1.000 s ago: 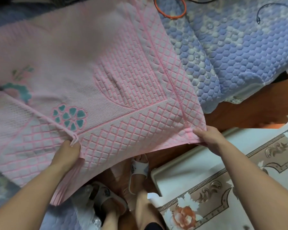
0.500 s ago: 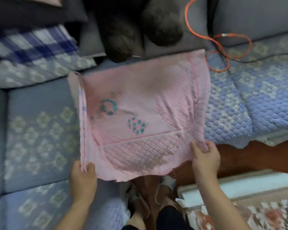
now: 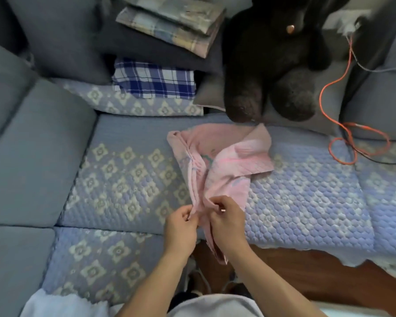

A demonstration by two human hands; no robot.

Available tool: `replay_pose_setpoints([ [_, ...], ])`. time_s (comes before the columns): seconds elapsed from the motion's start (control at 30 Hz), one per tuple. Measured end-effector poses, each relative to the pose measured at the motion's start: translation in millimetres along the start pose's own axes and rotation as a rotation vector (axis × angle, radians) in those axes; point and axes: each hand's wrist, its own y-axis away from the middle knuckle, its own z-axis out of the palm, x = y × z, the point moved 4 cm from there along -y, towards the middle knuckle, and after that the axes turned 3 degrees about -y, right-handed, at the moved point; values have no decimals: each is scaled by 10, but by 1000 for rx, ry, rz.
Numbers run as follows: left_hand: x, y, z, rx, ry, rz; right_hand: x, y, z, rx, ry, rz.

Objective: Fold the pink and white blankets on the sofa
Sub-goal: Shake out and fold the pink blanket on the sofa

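The pink blanket (image 3: 224,161) lies on the sofa seat (image 3: 128,170), doubled lengthwise with its far part spread and its near end bunched and hanging over the seat's front edge. My left hand (image 3: 181,227) pinches the near edge from the left. Right beside it, my right hand (image 3: 226,220) grips the other near corner, so the two corners meet between my hands. No white blanket can be told apart here.
A big black plush toy (image 3: 277,65) sits at the back of the sofa. Folded plaid cloths (image 3: 156,81) are stacked at the back left. An orange cable (image 3: 352,143) coils on the right seat. The wooden floor (image 3: 306,275) shows below the seat's edge.
The blanket was held spread wide between my hands. My hands have come together at the near edge, folding it in half, and it has dropped onto the seat.
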Motion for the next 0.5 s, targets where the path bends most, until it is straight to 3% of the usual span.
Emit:
replay_pose_setpoints([
  [0.1, -31, 10, -205, -21, -77, 6, -112, 152, 139, 29, 80, -37],
  [0.3, 24, -26, -401, -79, 46, -88, -250, 232, 415, 86, 150, -49],
  [0.4, -3, -89, -454, -119, 195, -196, -262, 244, 527, -37, 308, -172],
  [0.5, -95, -145, -457, -159, 236, -221, -174, 245, 582, -205, 258, -178],
])
